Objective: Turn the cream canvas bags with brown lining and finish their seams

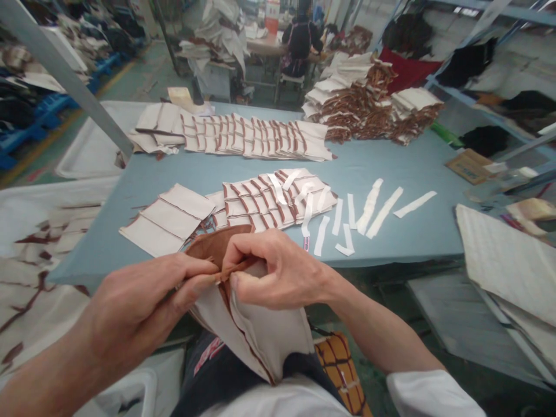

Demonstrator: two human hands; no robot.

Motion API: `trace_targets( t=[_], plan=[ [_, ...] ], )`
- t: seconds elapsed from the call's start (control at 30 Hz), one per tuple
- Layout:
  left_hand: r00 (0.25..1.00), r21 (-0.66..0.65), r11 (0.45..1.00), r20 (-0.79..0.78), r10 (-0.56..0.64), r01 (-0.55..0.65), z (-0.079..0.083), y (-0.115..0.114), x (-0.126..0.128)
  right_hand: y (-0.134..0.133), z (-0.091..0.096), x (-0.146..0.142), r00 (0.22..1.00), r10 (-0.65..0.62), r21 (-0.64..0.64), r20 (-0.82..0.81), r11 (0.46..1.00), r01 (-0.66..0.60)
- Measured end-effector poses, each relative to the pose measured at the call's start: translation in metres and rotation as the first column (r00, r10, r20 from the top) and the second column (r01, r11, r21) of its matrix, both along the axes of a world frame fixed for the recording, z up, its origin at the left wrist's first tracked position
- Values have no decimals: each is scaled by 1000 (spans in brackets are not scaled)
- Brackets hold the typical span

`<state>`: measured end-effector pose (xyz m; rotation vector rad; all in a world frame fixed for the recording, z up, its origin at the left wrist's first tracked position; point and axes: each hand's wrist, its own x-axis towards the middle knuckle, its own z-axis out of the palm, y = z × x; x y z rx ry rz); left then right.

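Note:
Between my hands, above my lap at the table's near edge, hangs a sewn fabric panel [273, 324], cream on one face and brown on the other. My left hand [152, 295] pinches its brown seam edge between thumb and fingers. Close beside it, my right hand [273, 269] is closed on the same edge, thumb against curled forefinger. Just beyond lie a single cream panel [167, 217] and a fanned row of similar panels [260, 202] with brown edges. White strips [367, 208] are scattered to the right of that row.
The blue-covered table [391, 162] carries another long row of panels [256, 136] and a tall heap of cream and brown pieces [356, 101]. White bins [93, 145] of fabric stand at left. Boards [508, 278] lean at right. A person [299, 40] sits in the background.

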<state>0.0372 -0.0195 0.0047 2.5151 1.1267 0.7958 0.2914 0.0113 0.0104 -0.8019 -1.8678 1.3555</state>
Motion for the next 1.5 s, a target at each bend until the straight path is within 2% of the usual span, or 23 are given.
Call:
trace_targets(
  t=[0.07,0.13,0.23,0.33,0.47,0.53,0.6,0.7,0.9,1.0,1.1,1.17,1.23,1.3,1.4,1.5],
  plan=[
    [993,72,991,-17,-115,116,0,7,-2,-1,1,-3,1000,-8,24,0,1000,8],
    [986,195,967,-62,-155,164,-5,13,-4,-1,-2,-7,1000,5,30,-21,1000,-5],
    [991,366,921,-52,-124,135,-19,21,-3,3,-11,-14,998,18,-6,-64,1000,-19],
    [991,392,912,-3,-133,124,-35,27,-3,6,-21,-19,995,5,-64,-104,998,-11],
    [986,316,937,30,-166,148,-40,29,-6,6,-25,-20,997,51,-15,-64,999,-52],
    [983,228,960,45,-177,162,-33,27,-8,5,-23,-17,999,47,65,-12,997,-47],
    [977,79,978,67,-201,195,-24,25,-8,4,-20,-13,999,23,162,39,986,-29],
    [969,-118,964,90,-228,238,-8,24,-5,3,-16,-8,992,-34,285,123,959,-2],
    [982,-232,956,-7,-186,180,10,32,1,-1,-7,1,957,-106,439,271,898,-24],
    [975,-224,953,-46,-219,204,9,37,3,-3,0,10,933,-88,444,350,892,-83],
    [969,-86,970,-74,-236,229,3,39,7,-3,6,19,923,-84,396,375,915,-78],
    [966,-40,970,-85,-244,241,1,37,11,-1,5,23,926,-76,375,370,924,-73],
    [968,-94,966,-46,-248,243,1,33,15,2,-2,25,931,-84,409,355,910,-73],
    [968,-194,949,59,-243,250,2,26,20,8,-16,23,947,-119,498,299,866,-49],
    [954,-301,918,234,-190,257,4,13,28,16,-47,10,973,-153,618,172,786,14],
    [918,-352,903,384,-101,246,3,-1,39,20,-77,-10,990,-119,667,77,744,37]
  ],
)
